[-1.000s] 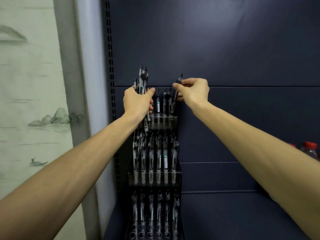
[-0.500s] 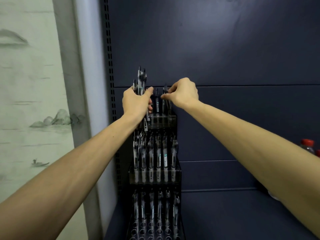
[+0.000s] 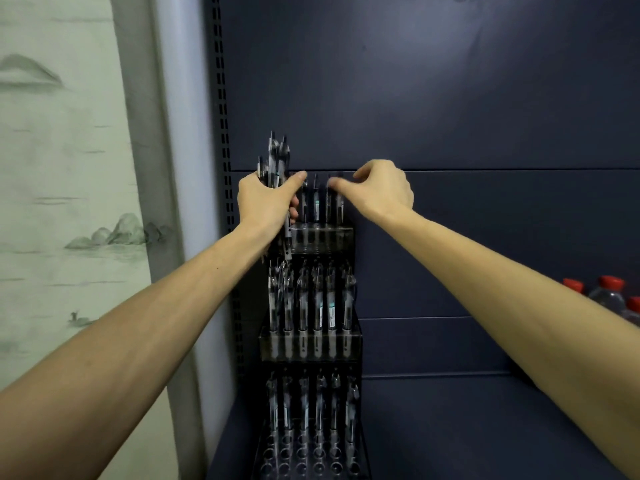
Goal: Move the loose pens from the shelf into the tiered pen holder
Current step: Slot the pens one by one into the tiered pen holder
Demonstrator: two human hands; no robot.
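A dark tiered pen holder point(image 3: 348, 233) stands against the shelf's left upright, with three tiers that each hold a row of upright pens. My left hand point(image 3: 265, 202) grips a bundle of loose pens point(image 3: 277, 157) beside the top tier's left end. My right hand point(image 3: 381, 192) reaches in from the right. Its blurred fingertips pinch the top of a pen point(image 3: 329, 206) that stands in the top tier. The lowest tier point(image 3: 311, 459) has several open holes in front of its pens.
The dark blue shelf floor point(image 3: 467, 427) stretches to the right of the holder, with the back panel point(image 3: 415, 98) close behind. Several red-capped water bottles point(image 3: 607, 296) stand at the far right. A slotted upright point(image 3: 225, 168) and a painted wall point(image 3: 62, 168) lie to the left.
My right hand brought a tilted pen in from the right and stood it upright in the top tier. My left hand has stayed put with its bundle.
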